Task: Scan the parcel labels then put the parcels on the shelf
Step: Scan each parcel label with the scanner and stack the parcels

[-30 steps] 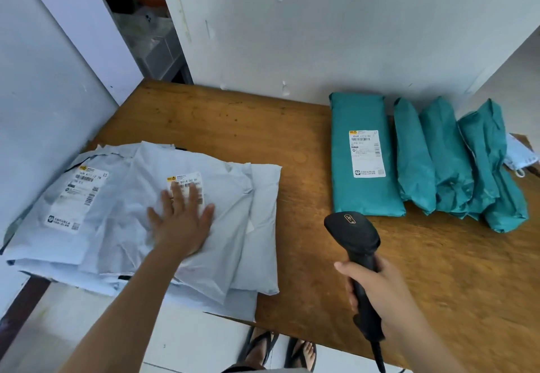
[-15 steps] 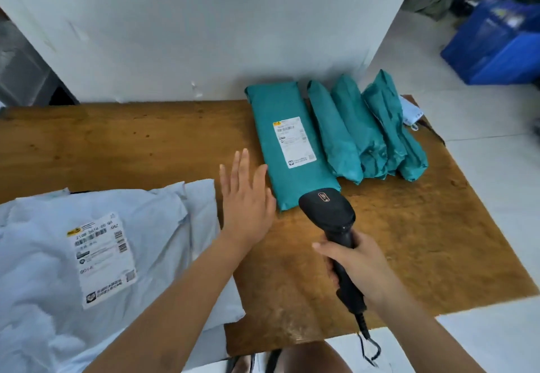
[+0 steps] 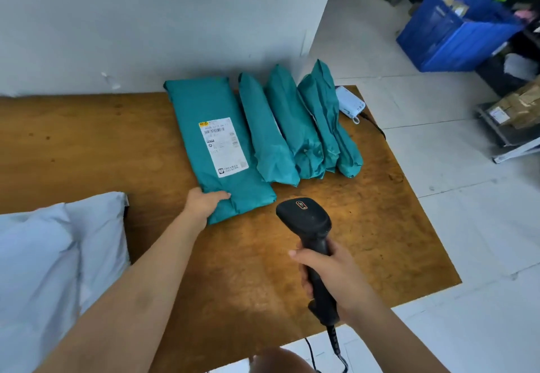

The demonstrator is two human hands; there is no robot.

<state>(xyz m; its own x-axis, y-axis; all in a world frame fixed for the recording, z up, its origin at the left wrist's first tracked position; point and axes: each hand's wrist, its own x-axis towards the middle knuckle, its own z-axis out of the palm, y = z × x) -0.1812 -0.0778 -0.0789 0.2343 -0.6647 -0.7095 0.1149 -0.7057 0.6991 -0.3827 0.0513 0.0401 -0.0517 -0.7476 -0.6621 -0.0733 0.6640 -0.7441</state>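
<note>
A flat teal parcel (image 3: 201,107) with a white label (image 3: 223,146) facing up lies on the wooden table (image 3: 87,145). My left hand (image 3: 203,203) grips its near left corner, thumb on top. Several more teal parcels (image 3: 271,133) lean in a row to its right. My right hand (image 3: 333,273) holds a black barcode scanner (image 3: 304,220) by the handle, its head just in front of the labelled parcel's near end. Pale grey parcels (image 3: 43,256) are stacked at the table's left.
A small white item (image 3: 350,105) lies at the table's far right corner behind the teal parcels. A white wall backs the table. On the floor to the right stand a blue crate (image 3: 450,31) and a low rack with brown parcels (image 3: 517,109).
My left hand left the grey parcels, crossed to the right and took hold of the labelled teal parcel's near corner. The view swung right. The scanner stayed in my right hand.
</note>
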